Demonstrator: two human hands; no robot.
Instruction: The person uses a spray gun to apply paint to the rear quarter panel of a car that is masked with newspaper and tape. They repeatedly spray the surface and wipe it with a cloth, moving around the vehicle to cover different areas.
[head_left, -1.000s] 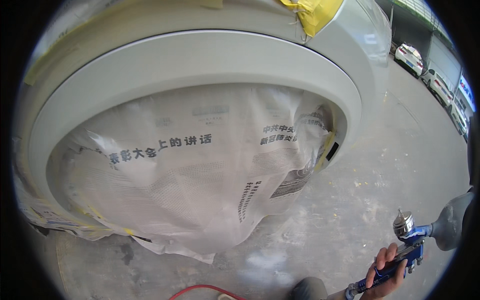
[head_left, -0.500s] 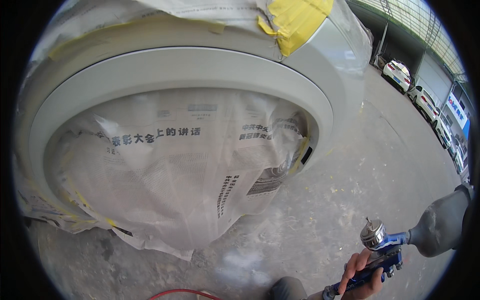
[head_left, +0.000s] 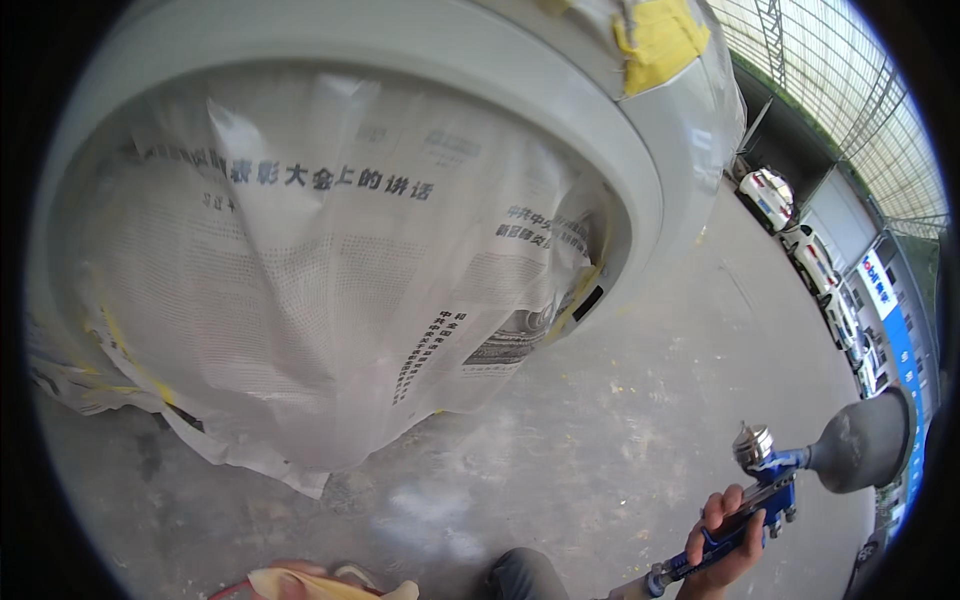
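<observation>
Two hands belong to us here, though only one shows clearly. Our right hand [head_left: 727, 535], low at the right edge, has its fingers [head_left: 722, 508] curled shut around the blue grip of a paint spray gun [head_left: 770, 480]. The gun points up and away from us; its grey cup [head_left: 862, 440] sticks out to the right and a silver knob tops the body. Our left hand [head_left: 290, 583] barely peeks in at the bottom edge against a crumpled yellowish cloth [head_left: 335, 587]; we cannot tell whether its fingers are spread or closed.

Ahead of us stands a pale grey car body panel [head_left: 590, 110] arching over a wheel opening masked with newspaper [head_left: 330, 290]. Yellow masking tape [head_left: 655, 35] sits near the top. The concrete floor [head_left: 620, 420] is dusty and speckled. White parked cars [head_left: 800, 240] line the far right.

The gun is well apart from the panel, so we judge spraying is paused. To do it well, we would bring the nozzle square to the curved grey band, sweep evenly along the arch, and keep mist off the unmasked floor side.

Compared with half a second ago, the masked wheel opening fills more of the view and sits closer, the gun has risen slightly, and the cloth has come into sight.
</observation>
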